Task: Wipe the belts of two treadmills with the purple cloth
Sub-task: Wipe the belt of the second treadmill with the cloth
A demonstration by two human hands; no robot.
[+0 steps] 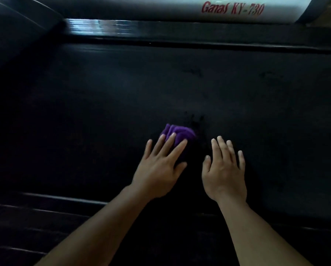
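Left hand point(158, 167), fingers straight, presses cloth point(177, 134) onto belt point(103, 104). Right hand point(225, 167) flat, empty, just right.

The left grip point(158, 166) and right grip point(225, 173) are bare hands, each showing four fingers and a thumb with short, rounded nails. The left forearm point(103, 227) and right forearm point(253, 233) are uncovered from wrist to the near edge of view.

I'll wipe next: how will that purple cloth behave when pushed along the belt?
Probably floppy: the purple cloth sits bunched in folds under the flat left hand. Likely light, a small wad; it may crumple rather than slide on the belt.
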